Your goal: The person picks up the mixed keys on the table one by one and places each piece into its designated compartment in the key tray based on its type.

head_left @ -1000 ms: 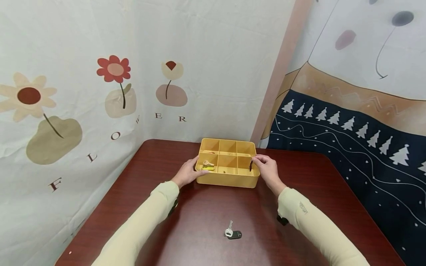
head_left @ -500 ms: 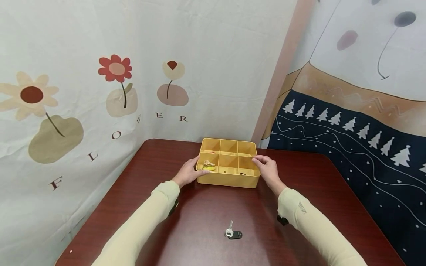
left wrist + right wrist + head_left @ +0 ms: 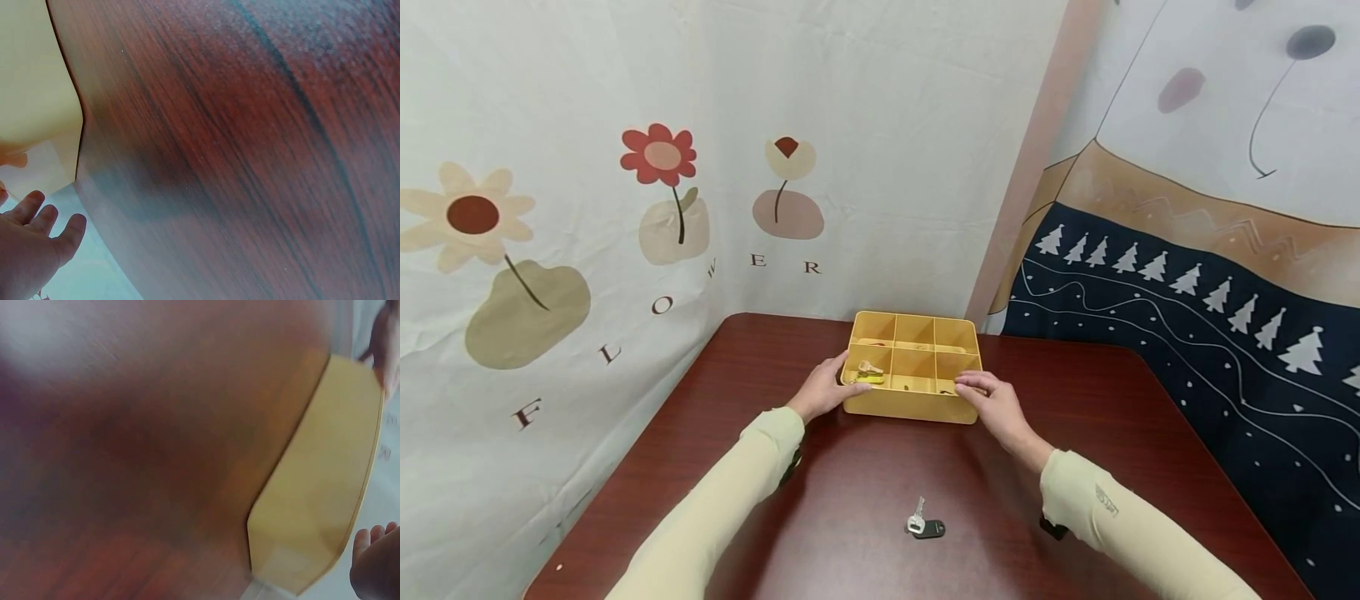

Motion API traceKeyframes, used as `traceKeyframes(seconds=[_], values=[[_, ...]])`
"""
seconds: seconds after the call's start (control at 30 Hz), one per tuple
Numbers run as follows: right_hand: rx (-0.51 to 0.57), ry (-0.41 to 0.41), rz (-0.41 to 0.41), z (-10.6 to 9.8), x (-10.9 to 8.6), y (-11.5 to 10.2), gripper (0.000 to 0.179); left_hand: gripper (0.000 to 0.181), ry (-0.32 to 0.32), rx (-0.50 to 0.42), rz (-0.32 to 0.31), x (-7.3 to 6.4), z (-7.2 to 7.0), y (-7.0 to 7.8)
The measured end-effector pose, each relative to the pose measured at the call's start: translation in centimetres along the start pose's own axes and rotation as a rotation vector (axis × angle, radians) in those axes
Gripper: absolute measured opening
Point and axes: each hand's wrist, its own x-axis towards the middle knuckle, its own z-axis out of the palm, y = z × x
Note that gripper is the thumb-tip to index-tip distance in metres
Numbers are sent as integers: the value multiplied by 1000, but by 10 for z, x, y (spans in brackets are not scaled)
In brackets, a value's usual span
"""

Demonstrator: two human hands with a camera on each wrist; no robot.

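Observation:
A yellow six-compartment organizer box (image 3: 910, 407) stands toward the far side of the table. My left hand (image 3: 822, 390) holds its front left corner, thumb at the front rim and fingers along the left side. My right hand (image 3: 997, 407) is at the front right corner, its relaxed fingertips over the rim and nothing visible between them. In the front left compartment lie a key (image 3: 870, 367) and a yellow tag (image 3: 870, 379). A small dark thing (image 3: 946, 392) shows low in the front right compartment, mostly hidden by the front wall.
On the near part of the reddish-brown table (image 3: 850, 508) lies a silver key (image 3: 917, 522) with a black tag (image 3: 931, 529). A printed cloth (image 3: 880, 167) hangs behind the table and along its left side; a dark tree-patterned cloth (image 3: 1150, 333) hangs on the right.
The slim dark thing that my right hand held upright has dropped into the front right compartment. That hand has since shifted left and nearer along the rim. My left hand has stayed put.

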Motion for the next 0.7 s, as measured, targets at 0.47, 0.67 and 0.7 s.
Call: traceKeyframes(seconds=[0.47, 0.67, 0.7], values=[[-3, -385, -211, 38, -77, 39, 18, 93, -1, 5, 5, 0, 0, 2], [-52, -482, -295, 48, -99, 41, 16, 92, 0, -2, 9, 1, 0, 2], [-69, -492, -308, 49, -101, 42, 15, 93, -1, -2, 5, 1, 0, 1]])
